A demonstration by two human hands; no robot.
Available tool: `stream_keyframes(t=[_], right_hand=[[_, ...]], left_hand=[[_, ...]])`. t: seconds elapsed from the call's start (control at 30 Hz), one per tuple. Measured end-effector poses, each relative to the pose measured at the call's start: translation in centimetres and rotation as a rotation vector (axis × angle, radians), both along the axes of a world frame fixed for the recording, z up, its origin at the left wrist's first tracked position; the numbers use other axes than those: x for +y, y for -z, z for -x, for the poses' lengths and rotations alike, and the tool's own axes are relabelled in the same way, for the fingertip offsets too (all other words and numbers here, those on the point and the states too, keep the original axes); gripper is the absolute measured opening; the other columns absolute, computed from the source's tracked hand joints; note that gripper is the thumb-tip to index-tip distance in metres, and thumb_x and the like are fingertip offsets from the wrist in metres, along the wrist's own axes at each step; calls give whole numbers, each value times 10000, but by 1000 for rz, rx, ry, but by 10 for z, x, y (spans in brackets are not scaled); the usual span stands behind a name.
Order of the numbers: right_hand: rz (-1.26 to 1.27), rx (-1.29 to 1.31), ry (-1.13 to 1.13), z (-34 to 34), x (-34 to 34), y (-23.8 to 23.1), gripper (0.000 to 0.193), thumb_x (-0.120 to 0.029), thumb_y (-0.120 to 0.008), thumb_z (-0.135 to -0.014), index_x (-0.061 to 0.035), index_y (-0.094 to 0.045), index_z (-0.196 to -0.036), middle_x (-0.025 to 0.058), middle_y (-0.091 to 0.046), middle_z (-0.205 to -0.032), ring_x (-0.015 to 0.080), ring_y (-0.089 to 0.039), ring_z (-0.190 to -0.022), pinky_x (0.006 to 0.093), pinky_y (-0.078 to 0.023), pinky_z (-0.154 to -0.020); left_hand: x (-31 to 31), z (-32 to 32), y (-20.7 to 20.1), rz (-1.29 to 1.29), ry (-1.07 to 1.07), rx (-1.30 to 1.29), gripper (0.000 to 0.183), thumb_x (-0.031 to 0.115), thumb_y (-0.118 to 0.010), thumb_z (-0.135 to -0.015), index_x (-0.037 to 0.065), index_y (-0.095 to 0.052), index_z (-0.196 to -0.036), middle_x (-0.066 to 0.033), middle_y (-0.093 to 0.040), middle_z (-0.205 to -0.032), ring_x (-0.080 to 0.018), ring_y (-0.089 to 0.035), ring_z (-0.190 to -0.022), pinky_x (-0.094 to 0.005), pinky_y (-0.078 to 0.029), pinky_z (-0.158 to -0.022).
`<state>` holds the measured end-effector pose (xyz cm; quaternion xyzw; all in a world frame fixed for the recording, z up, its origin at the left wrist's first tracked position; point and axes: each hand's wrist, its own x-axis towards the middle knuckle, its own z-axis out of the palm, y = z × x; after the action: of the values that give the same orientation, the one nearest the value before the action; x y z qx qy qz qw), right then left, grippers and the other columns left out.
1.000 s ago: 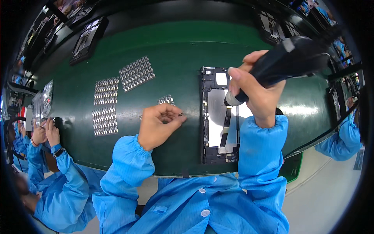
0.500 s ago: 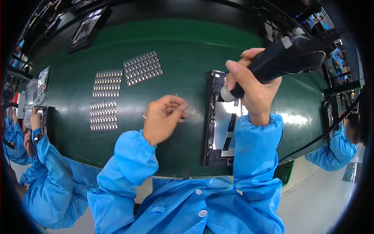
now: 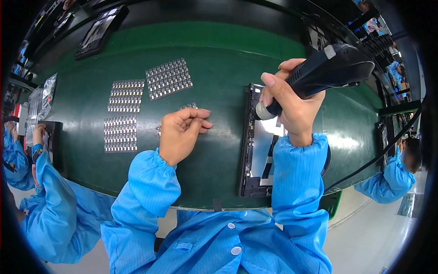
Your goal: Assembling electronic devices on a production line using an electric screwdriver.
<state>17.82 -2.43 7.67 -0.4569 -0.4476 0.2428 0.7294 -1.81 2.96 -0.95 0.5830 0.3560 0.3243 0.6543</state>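
Note:
My right hand [image 3: 299, 107] is wrapped round a black electric screwdriver [image 3: 331, 71] with a pale collar near its tip. The tip points down at the inner left edge of a black device chassis [image 3: 251, 157] with a silver panel, and my right forearm hides part of the chassis. To its left, my left hand [image 3: 180, 134] hovers with thumb and fingers drawn together. Whether anything small is between them cannot be seen. Partly hidden behind that hand lies a sheet of small dark parts [image 3: 189, 106].
More sheets of small parts [image 3: 169, 78] [image 3: 126, 96] [image 3: 120, 134] lie on the green table [image 3: 210, 178]. Another device [image 3: 101, 33] sits at the far left. A black cable [image 3: 365, 165] runs along the right. Co-workers in blue sleeves [image 3: 59, 201] [image 3: 388, 180] are at both sides.
My left hand has moved left, away from the chassis, and more of the small-parts sheet behind it shows. The screwdriver has shifted slightly, its tip staying near the chassis edge.

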Motion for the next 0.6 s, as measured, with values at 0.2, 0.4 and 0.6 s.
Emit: stream_keyframes(t=[0.2,0.4,0.6], right_hand=[[33,-35,6,6,1,-1,233,36,-730,-717,21,-570,-886,55,-605,-620,101,-569,-493,209,-423,-452],[53,-119,-38,12,-1,2,294,91,-699,-721,0,-524,-939,87,-586,-632,144,-568,-497,259,-467,-493],[58,-100,-61,14,-4,2,303,83,-707,-716,-2,-530,-946,81,-593,-642,140,-567,-498,254,-466,-497]], left_hand=[[2,2,2,-20,18,-14,218,-89,-438,-878,-74,-615,-1005,-143,-627,-1012,-189,-653,-855,-268,-542,-730],[-1,-1,1,-26,41,-2,245,-105,-426,-868,-79,-610,-1027,-131,-619,-1004,-196,-648,-892,-269,-537,-751],[-8,-3,-2,-26,28,7,248,-111,-439,-865,-74,-610,-1040,-123,-616,-1030,-188,-644,-920,-255,-533,-755]])
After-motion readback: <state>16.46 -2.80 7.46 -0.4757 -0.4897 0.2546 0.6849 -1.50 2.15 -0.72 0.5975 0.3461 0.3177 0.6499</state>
